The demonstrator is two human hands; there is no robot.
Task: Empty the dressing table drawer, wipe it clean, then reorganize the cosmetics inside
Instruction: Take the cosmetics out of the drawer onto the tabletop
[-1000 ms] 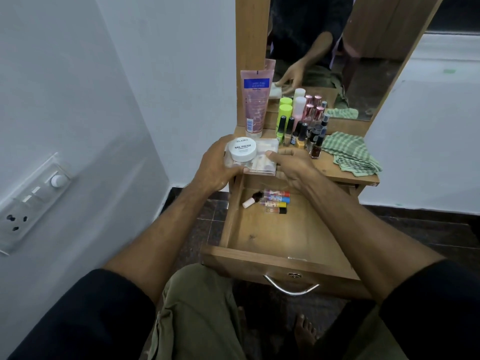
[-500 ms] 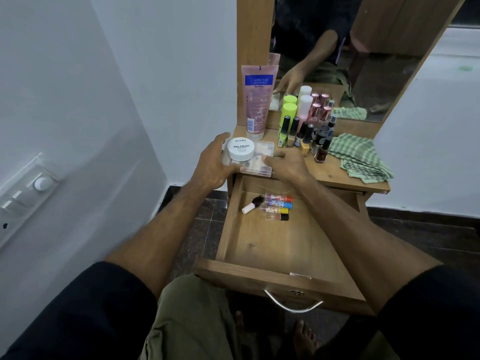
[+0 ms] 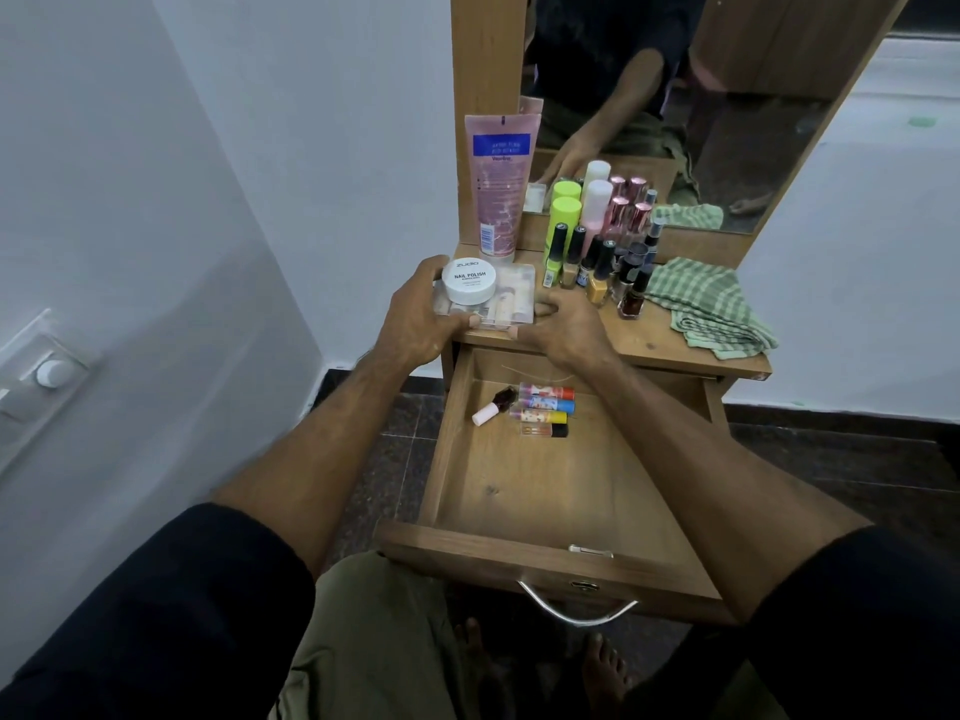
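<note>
I look down at a wooden table (image 3: pixel 675 350) with its one drawer (image 3: pixel 550 491) pulled fully open toward me. My left hand (image 3: pixel 415 324) curls round the left end of a clear flat case (image 3: pixel 509 298) at the table's front left edge, thumb under its near rim. One white round jar (image 3: pixel 469 279), labelled nail polish, sits on top of the case. My right hand (image 3: pixel 566 330) grips the case's right end, fingers bent over its near corner. The case rests on or just above the tabletop; I cannot tell which.

Inside the drawer, near its back wall, lie five small items: one dark bottle (image 3: pixel 493 405) with a pale cap, lying tilted, and four slim tubes (image 3: pixel 545 410) side by side, capped red, blue, yellow and black.

On the table behind the case stands one pink tube (image 3: pixel 498 184), upright on its cap. To its right stand one lime-capped bottle (image 3: pixel 563 220), one white-capped bottle (image 3: pixel 595 207), two rose-capped bottles (image 3: pixel 628 218), and a cluster of dark-capped polish bottles (image 3: pixel 602 270), about eight; they overlap too much for a sure count. One folded green checked cloth (image 3: pixel 711 309) lies at the right. One mirror (image 3: pixel 675 96) rises behind.
</note>
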